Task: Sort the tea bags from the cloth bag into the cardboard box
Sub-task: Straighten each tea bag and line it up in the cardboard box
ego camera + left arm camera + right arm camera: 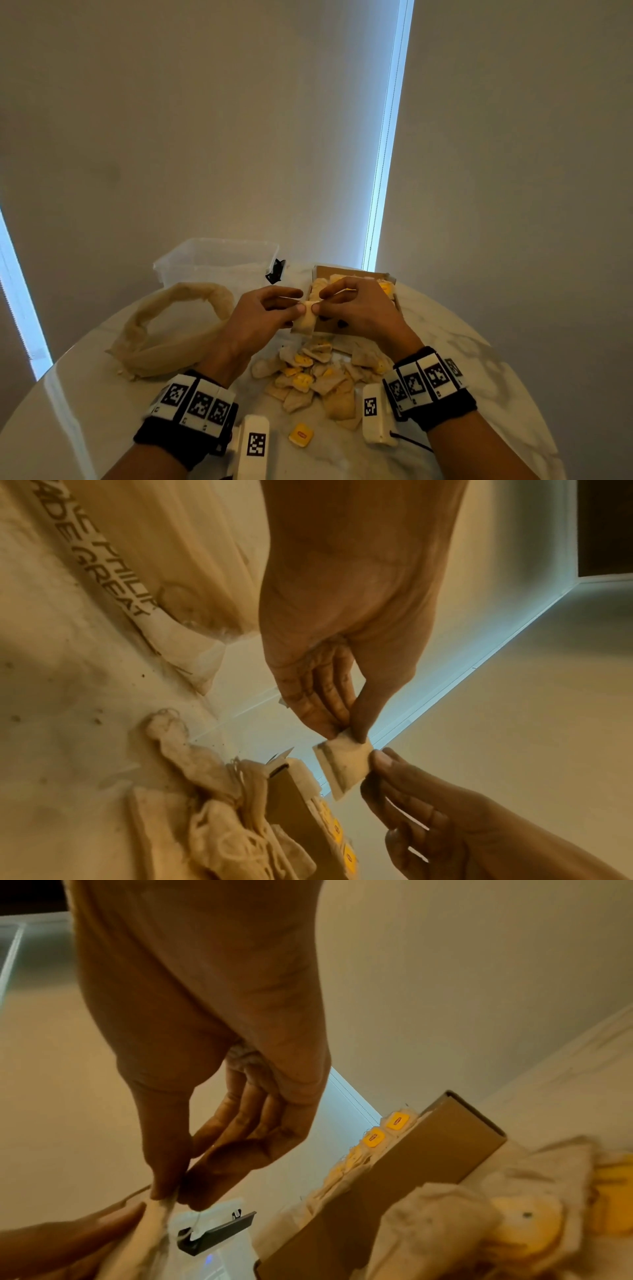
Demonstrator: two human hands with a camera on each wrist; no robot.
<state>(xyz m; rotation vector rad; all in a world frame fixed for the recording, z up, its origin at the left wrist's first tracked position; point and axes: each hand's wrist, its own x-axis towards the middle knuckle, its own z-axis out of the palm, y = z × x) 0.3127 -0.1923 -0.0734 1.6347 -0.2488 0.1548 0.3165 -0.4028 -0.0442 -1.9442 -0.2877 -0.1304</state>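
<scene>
Both hands are raised over the near end of the cardboard box point(356, 272) and share one pale tea bag point(306, 322). My left hand point(300, 303) pinches its left top corner between thumb and fingers. My right hand point(318, 301) pinches the right top corner. The left wrist view shows the tea bag point(346, 764) stretched flat between the two pinches. Several tea bags with yellow tags point(397, 1121) stand packed in the box point(411, 1164). A loose pile of tea bags point(308, 380) lies on the table under my wrists. The cloth bag point(164, 325) lies open and slack at the left.
A clear plastic tub point(215, 260) stands at the back left, with a black clip point(275, 270) beside it. One loose yellow tag point(301, 435) lies near the front edge. The round marble table point(462, 349) stands against a wall with blinds.
</scene>
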